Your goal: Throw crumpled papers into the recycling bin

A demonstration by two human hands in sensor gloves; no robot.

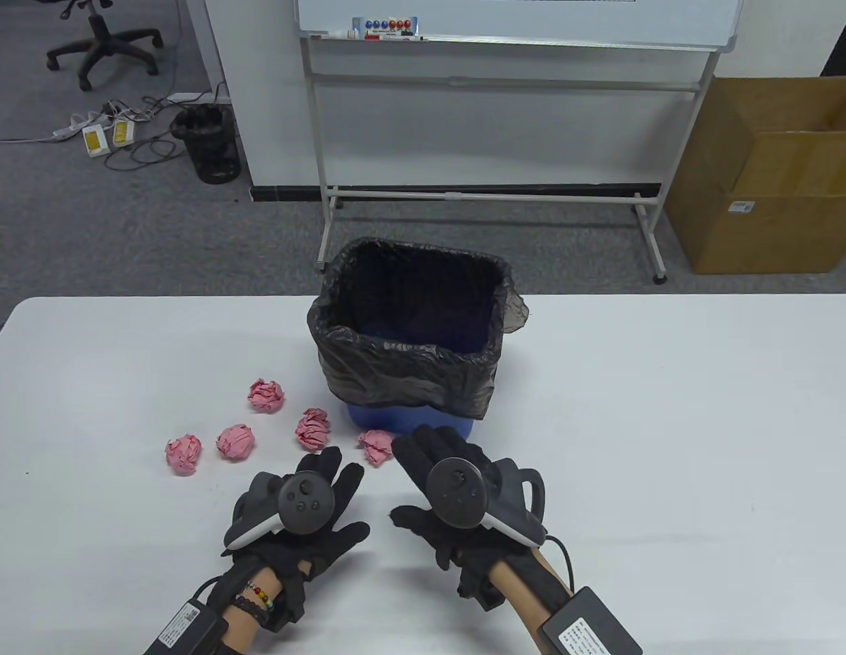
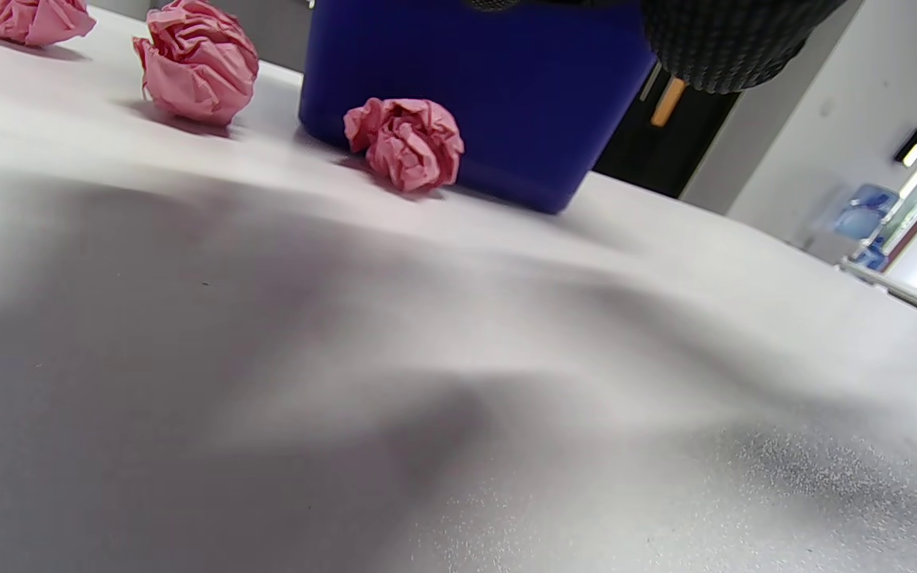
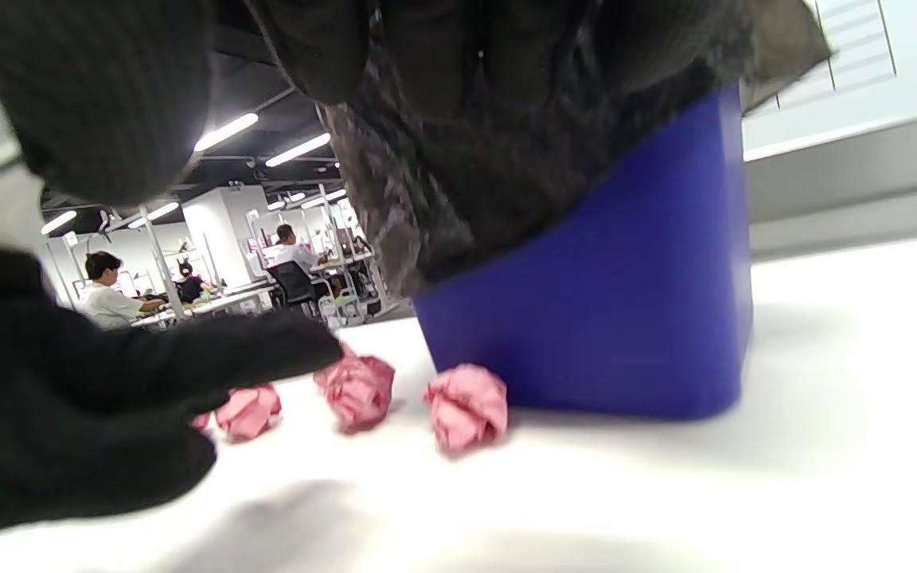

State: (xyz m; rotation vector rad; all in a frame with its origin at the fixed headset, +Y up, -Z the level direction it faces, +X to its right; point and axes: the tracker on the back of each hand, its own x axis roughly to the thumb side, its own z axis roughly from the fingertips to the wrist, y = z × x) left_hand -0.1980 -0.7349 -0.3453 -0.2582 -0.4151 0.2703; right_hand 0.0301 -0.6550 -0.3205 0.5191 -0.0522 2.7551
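Hands over white table [image 1: 668, 423], both empty. Left hand [image 1: 297, 522] flat, fingers spread, just short of paper balls. Right hand [image 1: 457, 498] likewise open, fingers [image 1: 423, 450] stretched toward nearest paper ball [image 1: 376, 447] beside bin base. Blue bin [image 1: 411, 344] with black liner upright mid-table. Four other pink balls [image 1: 235, 441] scattered left of bin, apart from each other.

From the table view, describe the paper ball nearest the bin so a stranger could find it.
Start at the blue bin lined with a black bag, mid-table. At its near left corner lies one pink crumpled paper ball. Unlike the four others scattered farther left, it sits right by the bin's base.
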